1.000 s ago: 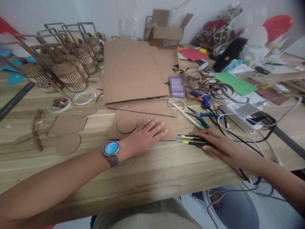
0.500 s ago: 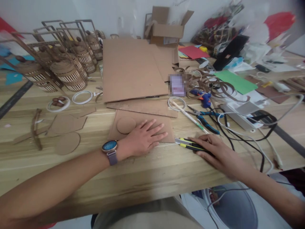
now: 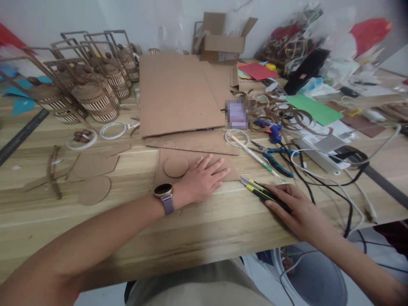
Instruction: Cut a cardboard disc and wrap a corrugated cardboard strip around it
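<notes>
My left hand (image 3: 205, 180) lies flat with its fingers spread on a rectangular cardboard piece (image 3: 164, 176). A round cardboard disc (image 3: 176, 165) rests on that piece, just left of my fingers. My right hand (image 3: 291, 206) is wrapped round a yellow and black utility knife (image 3: 263, 192). Its blade points left and reaches the right corner of the cardboard piece; whether it touches is hard to tell. Further left on the table lie another cardboard disc (image 3: 94, 190) and an angular cardboard offcut (image 3: 93, 165).
Large cardboard sheets (image 3: 178, 97) lie behind my hands. Right of them are pliers (image 3: 274, 160), a glue gun (image 3: 270, 129), a tape ring (image 3: 236, 138), cables and a power strip (image 3: 321, 151). Several lantern-like baskets (image 3: 94, 102) stand at the back left. A bin (image 3: 314, 276) is below the edge.
My left hand and the cardboard piece under it have shifted right and slightly away from me, the disc with them. The knife has moved a little right and its tip is tilted further up.
</notes>
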Tool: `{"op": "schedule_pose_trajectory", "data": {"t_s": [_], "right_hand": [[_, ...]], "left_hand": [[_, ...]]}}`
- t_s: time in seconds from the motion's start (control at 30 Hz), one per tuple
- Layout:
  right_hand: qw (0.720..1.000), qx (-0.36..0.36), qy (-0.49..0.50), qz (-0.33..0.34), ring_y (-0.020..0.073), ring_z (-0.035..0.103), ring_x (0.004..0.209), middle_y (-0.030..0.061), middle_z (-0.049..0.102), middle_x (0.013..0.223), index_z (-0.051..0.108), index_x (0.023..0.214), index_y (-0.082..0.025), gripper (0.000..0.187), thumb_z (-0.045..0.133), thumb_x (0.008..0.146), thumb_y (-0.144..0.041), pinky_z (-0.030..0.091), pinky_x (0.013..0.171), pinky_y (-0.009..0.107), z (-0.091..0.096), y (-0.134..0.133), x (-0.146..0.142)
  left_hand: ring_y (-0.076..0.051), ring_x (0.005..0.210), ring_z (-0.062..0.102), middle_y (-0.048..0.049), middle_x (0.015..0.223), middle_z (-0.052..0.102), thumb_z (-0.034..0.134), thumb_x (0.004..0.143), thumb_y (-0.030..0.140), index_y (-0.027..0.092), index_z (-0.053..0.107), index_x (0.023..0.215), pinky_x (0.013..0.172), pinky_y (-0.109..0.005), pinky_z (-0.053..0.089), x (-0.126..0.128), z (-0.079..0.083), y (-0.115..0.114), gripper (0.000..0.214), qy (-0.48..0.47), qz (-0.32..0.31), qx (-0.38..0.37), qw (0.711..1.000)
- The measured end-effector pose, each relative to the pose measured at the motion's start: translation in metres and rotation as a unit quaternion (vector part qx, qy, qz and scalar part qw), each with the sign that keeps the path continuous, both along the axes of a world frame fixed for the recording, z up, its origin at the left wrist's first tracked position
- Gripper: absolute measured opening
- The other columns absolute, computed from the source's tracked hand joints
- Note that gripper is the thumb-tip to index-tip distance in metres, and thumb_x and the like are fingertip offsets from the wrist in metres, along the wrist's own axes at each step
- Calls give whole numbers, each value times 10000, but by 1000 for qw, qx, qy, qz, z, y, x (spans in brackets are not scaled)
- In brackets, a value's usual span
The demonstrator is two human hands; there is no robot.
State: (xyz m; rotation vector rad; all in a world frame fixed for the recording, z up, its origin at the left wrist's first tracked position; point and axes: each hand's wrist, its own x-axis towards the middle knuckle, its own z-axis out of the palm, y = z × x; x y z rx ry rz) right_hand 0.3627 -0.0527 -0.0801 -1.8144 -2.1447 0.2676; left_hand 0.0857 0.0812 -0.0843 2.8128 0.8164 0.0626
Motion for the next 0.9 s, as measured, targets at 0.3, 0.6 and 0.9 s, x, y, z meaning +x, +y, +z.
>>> {"op": "schedule_pose_trajectory", "data": {"t_s": [0.3,0.6,0.9], "right_hand": [[1000,-9,7,-15,302,642,996,137,643,1032,645,1289,-210,546,428,958,-587,552,900,477,-1,4,4],[1000,-3,4,-23,316,657,964,138,639,1024,670,1246,-202,572,440,936,-624,565,870,491,-2,10,14],[999,0,-38,-12,299,677,913,112,649,1027,691,1201,-268,507,432,938,-615,589,807,444,1,6,18]], "left_hand": [[-385,1498,223,-89,1583,404,250,1055,515,254,471,1481,1161,-682,169,-87,12,53,547,-32,-54,60,996],[-377,1472,286,-67,1568,433,253,1045,549,308,497,1457,1131,-701,210,-87,-9,40,536,-48,-24,43,998],[-370,1470,289,-62,1574,423,338,1021,586,329,527,1429,1134,-703,190,-86,-11,38,518,-63,-8,35,997]]}}
